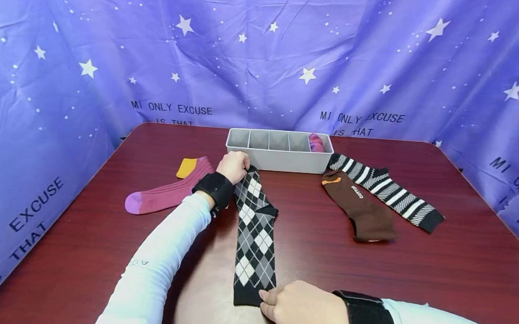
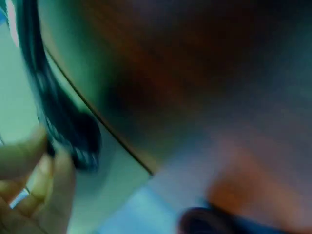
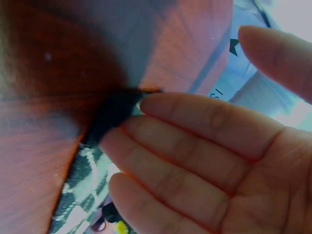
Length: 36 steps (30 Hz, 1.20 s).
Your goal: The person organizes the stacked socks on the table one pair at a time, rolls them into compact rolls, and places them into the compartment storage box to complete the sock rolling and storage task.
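A black, grey and white argyle sock (image 1: 255, 240) lies lengthwise on the table, its black cuff toward me. At its far end, in front of the grey box, my left hand (image 1: 234, 166) pinches the sock between thumb and fingers; the left wrist view shows these fingertips on the dark sock (image 2: 68, 126), blurred. Beside the near cuff is my right hand (image 1: 306, 309), its fingertips right at the cuff's corner. In the right wrist view its fingers (image 3: 185, 151) are straight, the thumb stands well apart, and the dark cuff (image 3: 109, 114) shows at the fingertips.
A grey divided box (image 1: 281, 160) stands at the back, with a rolled pink sock (image 1: 316, 143) in its rightmost compartment. To the left lies a pink sock (image 1: 165, 192) with yellow cuff and purple toe. On the right are a brown sock (image 1: 363, 206) and a black-and-white striped sock (image 1: 398, 196).
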Tool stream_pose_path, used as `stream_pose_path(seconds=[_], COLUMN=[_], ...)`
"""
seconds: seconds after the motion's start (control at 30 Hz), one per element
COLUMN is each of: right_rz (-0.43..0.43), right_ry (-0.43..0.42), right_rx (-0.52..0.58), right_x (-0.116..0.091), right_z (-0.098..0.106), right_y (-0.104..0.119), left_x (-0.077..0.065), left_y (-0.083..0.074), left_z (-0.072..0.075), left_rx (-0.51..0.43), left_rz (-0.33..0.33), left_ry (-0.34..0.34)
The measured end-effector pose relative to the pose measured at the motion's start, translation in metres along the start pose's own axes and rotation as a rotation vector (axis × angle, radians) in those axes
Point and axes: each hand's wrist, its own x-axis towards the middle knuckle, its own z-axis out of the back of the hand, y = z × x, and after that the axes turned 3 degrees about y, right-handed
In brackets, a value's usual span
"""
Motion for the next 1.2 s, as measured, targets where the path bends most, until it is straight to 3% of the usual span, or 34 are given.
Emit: stream_pose_path(seconds=[0.17,0.27,0.53,0.63,0.8,0.9,1.0,1.07,1.1,1.2], right_rz=[0.005,0.017,0.05,0.042,-0.012,-0.04,-0.044,-0.04,-0.036,-0.041], right_ry=[0.036,0.063,-0.004,0.023,0.02,0.034,0.072,0.087,0.087,0.065], right_rx=[-0.091,-0.132,-0.153,-0.096,0.005,0.067,0.08,0.097,0.097,0.097], right_x=[-0.001,-0.002,-0.006,-0.008,-0.014,-0.02,-0.024,-0.025,-0.025,-0.025], right_z=[-0.002,-0.003,-0.008,-0.008,-0.004,-0.001,-0.003,-0.004,-0.005,-0.006], right_y=[0.005,0.008,0.01,0.009,0.004,0.0,-0.003,-0.004,-0.005,-0.006], left_x=[0.006,0.011,0.014,0.009,-0.009,-0.022,-0.031,-0.031,-0.029,0.0], left_y=[-0.016,-0.027,-0.048,-0.052,-0.057,-0.059,-0.06,-0.059,-0.056,-0.024], left_z=[-0.012,-0.018,-0.032,-0.029,-0.012,-0.004,-0.004,-0.011,-0.018,-0.065], left_rx=[0.098,0.138,0.268,0.293,0.265,0.271,0.322,0.375,0.403,0.464], left_rz=[-0.083,-0.096,-0.123,-0.164,-0.261,-0.289,-0.303,-0.288,-0.292,-0.315], left_ry=[0.046,0.101,0.178,0.197,0.22,0.36,0.528,0.609,0.614,0.607])
